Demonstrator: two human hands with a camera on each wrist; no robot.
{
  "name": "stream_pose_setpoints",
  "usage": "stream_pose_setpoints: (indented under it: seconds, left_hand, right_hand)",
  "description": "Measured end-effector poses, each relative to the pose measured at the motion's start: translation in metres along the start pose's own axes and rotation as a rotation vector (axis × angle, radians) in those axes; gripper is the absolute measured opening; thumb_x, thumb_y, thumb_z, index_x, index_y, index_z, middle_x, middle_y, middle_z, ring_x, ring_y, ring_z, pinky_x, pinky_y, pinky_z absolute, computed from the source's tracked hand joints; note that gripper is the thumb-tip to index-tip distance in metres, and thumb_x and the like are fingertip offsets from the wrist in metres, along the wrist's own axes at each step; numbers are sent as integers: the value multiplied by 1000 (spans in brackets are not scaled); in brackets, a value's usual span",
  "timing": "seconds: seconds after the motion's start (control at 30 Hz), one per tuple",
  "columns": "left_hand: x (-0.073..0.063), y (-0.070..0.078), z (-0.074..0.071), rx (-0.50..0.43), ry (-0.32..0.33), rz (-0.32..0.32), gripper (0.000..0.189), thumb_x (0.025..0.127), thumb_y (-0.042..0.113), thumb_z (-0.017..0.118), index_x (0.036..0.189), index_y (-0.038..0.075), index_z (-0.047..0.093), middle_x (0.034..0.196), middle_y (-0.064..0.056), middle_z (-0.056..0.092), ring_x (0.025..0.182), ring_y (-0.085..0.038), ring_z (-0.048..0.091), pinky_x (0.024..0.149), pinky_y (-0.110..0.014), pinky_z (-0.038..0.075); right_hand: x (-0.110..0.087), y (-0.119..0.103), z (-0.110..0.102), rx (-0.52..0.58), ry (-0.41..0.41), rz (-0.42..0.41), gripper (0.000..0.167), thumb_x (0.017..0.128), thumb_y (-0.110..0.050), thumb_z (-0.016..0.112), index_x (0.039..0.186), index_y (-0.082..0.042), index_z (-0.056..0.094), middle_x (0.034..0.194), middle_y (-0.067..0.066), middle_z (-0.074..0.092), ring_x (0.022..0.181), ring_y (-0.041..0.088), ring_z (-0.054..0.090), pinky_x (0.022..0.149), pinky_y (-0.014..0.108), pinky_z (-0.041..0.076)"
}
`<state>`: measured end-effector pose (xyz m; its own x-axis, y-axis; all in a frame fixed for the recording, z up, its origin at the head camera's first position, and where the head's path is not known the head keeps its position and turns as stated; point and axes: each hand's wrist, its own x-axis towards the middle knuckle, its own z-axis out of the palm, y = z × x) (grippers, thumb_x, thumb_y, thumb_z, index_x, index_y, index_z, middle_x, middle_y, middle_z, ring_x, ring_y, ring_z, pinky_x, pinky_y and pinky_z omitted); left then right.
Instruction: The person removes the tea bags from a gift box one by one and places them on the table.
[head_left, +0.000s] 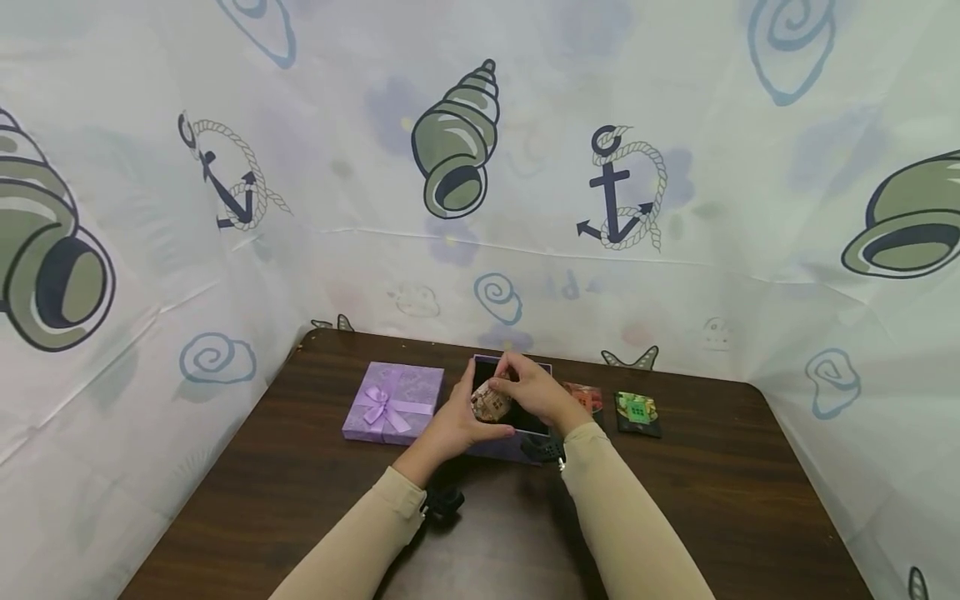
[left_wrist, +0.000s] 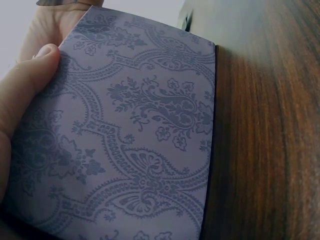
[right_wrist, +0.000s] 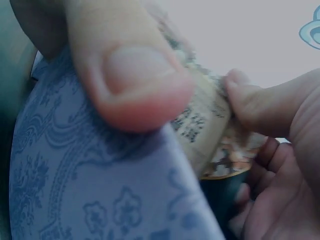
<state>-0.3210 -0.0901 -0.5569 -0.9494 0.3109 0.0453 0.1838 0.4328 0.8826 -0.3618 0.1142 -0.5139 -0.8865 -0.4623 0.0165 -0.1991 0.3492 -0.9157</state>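
A purple patterned gift box [head_left: 501, 448] with a dark interior stands topless near the back of the table. My left hand [head_left: 453, 423] grips its left front corner; the thumb [right_wrist: 135, 95] lies over the front rim, large in the right wrist view. My right hand [head_left: 534, 390] pinches a small beige floral packet [head_left: 491, 403] between thumb and fingertips, over the box opening. Close up, this packet [right_wrist: 200, 117] shows a pale printed panel. In the left wrist view the box wall [left_wrist: 150, 110] fills most of the picture, with the floral packet hidden behind it.
Left of the box lies its purple lid [head_left: 408, 385] with a ribbon bow. To the right are a red packet [head_left: 591, 398], partly covered by the right hand, and a green packet [head_left: 637, 411]. A printed curtain [head_left: 525, 200] hangs around the brown table [head_left: 720, 483].
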Motion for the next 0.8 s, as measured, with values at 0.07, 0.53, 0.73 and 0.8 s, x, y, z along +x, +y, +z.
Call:
stream_pose_setpoints:
  seconds: [0.07,0.53,0.73,0.8]
  left_hand:
    - [0,0,0,0,3,0,145,80,53,97,177,26,-7,181,-26,14,156,-49,42,120,-68,44]
    - [2,1,2,-67,-5,10,147,77,46,100,177,26,-6,180,-28,13,158,-46,40,125,-63,40]
    - [2,0,1,-78,-10,24,147,78,45,100,177,22,-7,181,-26,10,162,-48,31,128,-67,34]
    - [1,0,1,-59,-9,10,147,79,48,99,177,23,-7,182,-25,10,164,-48,29,127,-68,34]
  right_hand:
    - [-1,0,0,23,8,9,13,113,-24,63,111,-13,57,116,8,54,100,25,56,83,41,53]
    - [-4,2,1,164,-18,-6,34,107,-25,73,131,-9,54,108,11,65,88,21,69,75,30,61]
    - [-11,1,2,210,-36,-70,54,102,-19,81,146,-8,53,129,16,66,111,26,69,87,33,64]
    - [-14,2,4,170,27,-90,44,102,-25,81,138,-10,61,126,14,68,109,25,71,87,34,64]
